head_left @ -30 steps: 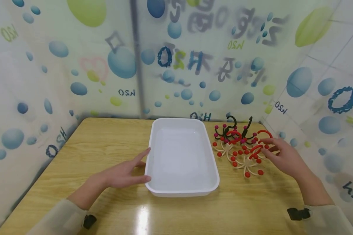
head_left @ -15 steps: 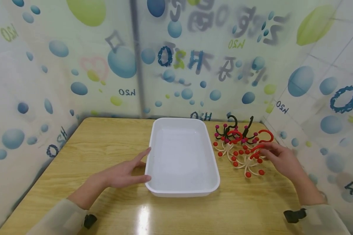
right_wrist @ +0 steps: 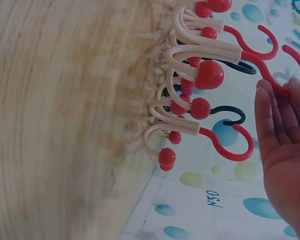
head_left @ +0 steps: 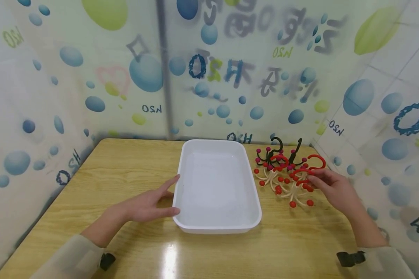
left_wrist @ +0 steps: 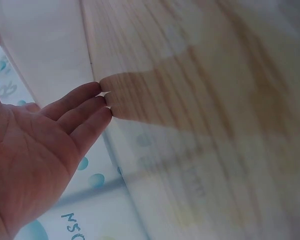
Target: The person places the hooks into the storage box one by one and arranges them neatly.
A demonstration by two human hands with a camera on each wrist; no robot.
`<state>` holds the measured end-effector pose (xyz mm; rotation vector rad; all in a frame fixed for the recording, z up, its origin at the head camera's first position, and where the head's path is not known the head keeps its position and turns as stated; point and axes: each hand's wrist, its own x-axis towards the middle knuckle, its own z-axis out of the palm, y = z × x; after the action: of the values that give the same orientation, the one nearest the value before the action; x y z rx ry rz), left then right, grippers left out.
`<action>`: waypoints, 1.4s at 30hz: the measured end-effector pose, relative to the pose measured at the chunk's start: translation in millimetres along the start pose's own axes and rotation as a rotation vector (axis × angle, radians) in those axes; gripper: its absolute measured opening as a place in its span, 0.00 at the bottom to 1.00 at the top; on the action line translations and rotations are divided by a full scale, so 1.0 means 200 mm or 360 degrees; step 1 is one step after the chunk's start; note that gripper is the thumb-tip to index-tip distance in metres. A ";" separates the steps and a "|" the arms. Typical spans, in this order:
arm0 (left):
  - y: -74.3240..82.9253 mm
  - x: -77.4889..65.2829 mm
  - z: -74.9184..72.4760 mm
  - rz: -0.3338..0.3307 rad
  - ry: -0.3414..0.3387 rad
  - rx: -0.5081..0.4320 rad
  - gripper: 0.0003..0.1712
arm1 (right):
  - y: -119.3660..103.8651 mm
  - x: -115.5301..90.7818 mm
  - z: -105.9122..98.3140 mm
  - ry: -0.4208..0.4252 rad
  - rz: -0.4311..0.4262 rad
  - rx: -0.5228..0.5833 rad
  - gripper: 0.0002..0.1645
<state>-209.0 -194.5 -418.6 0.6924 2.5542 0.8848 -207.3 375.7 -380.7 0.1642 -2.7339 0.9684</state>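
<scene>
My right hand [head_left: 336, 195] pinches the red hook of a cream multi-claw hanger [head_left: 294, 190] with red ball tips. In the right wrist view, thumb and fingers [right_wrist: 282, 120] meet at that red hook [right_wrist: 264, 67]. Beside it are two similar cream hangers, one to the left [head_left: 272, 176] and one behind, its red hook [head_left: 318, 158] showing. Two black hangers with magenta balls, one left [head_left: 270, 155] and one right [head_left: 292, 157], stand at the back. My left hand [head_left: 144, 205] touches the left side of a white tray [head_left: 216, 186], fingers spread and extended.
The wooden table [head_left: 125, 170] carries the tray at its middle and the hangers at its back right. Patterned wall sheets [head_left: 209, 97] close in the back and both sides. The hangers crowd together, their claws overlapping.
My right hand has moved onto the red hook and grips it. The front cream hanger has turned and shifted slightly, its hook swinging left. My left hand and the tray stay put.
</scene>
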 end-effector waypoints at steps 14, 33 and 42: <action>0.01 0.00 -0.01 0.0005 0.0009 0.0020 0.57 | -0.19 -0.02 -0.07 0.0083 -0.0075 -0.0074 0.17; 0.00 0.00 -0.01 0.0011 0.0008 0.0006 0.57 | -0.62 0.23 0.13 -0.0089 -0.0263 0.0184 0.17; 0.01 0.00 -0.01 -0.0039 -0.0009 -0.0032 0.57 | -0.82 0.47 0.35 -0.0345 -0.0181 0.0416 0.16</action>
<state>-210.3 -194.1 -415.6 0.6555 2.5398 0.8982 -281.3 202.7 -310.1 0.4915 -2.7374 1.3423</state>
